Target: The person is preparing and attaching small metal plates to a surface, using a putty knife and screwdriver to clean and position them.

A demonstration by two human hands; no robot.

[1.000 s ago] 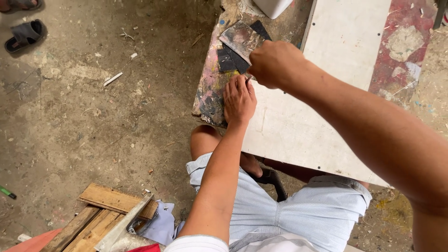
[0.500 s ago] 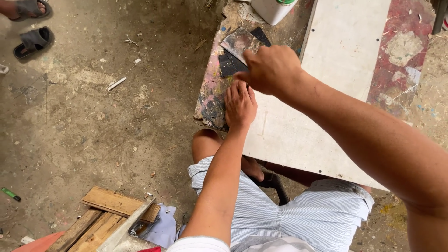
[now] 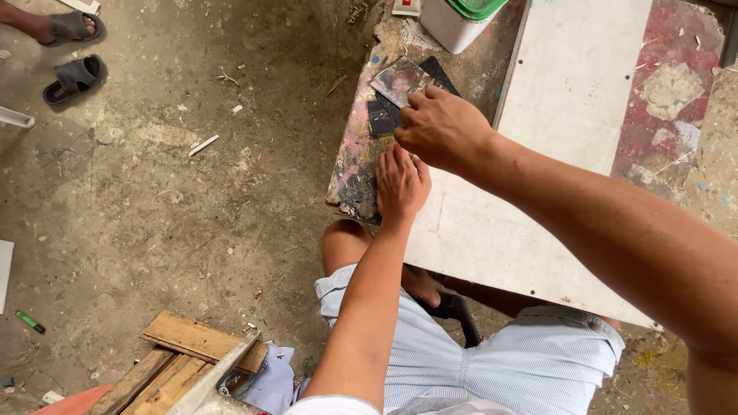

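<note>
My right hand (image 3: 442, 127) is curled over something small near a stained square tile (image 3: 400, 79) and dark sandpaper sheets (image 3: 383, 117) on a paint-splattered worktop (image 3: 354, 165). What the fingers hold is hidden. My left hand (image 3: 401, 183) lies flat, fingers together, pressing on the worktop just below the right hand, at the seam with a white board (image 3: 569, 100). My knee (image 3: 347, 242) and striped shorts (image 3: 492, 361) show below the worktop.
A white tub with a green lid (image 3: 460, 19) stands at the top of the worktop. Another person's sandalled feet (image 3: 73, 46) are at the top left. Wooden planks (image 3: 181, 361) lie at the bottom left on a dirt floor with a green lighter (image 3: 29, 321).
The view has shifted; both hands now sit lower and further right in frame. My right hand has drawn slightly down off the tile towards the left hand, which stays pressed flat.
</note>
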